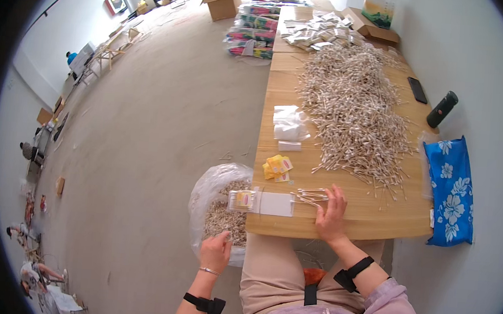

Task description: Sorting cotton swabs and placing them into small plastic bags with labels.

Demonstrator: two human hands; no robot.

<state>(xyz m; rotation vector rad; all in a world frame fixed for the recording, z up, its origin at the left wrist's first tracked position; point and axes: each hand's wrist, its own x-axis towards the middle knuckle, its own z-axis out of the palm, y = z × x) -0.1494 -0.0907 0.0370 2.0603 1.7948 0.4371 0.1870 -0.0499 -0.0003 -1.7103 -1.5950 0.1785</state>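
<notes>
My right hand (332, 215) rests on the table near its front edge, with fingers and thumb gathered at the ends of a small bunch of cotton swabs (312, 196). Those swabs fan out to the left, toward a white card-like rectangle (277, 204). Left of that rectangle, a clear packet filled with swabs (241, 200) juts over the table's left edge. My left hand (216, 251) is curled closed above a large clear plastic bag (200, 197) of loose swabs beside the table. Whatever its fingers may hold is hidden.
A big heap of loose swabs (359, 106) covers the middle of the table (376, 223). Yellow cards (276, 168) and clear plastic sleeves (289, 123) lie along the left edge. A black phone (417, 90), dark bottle (442, 109) and blue floral package (452, 193) line the right side.
</notes>
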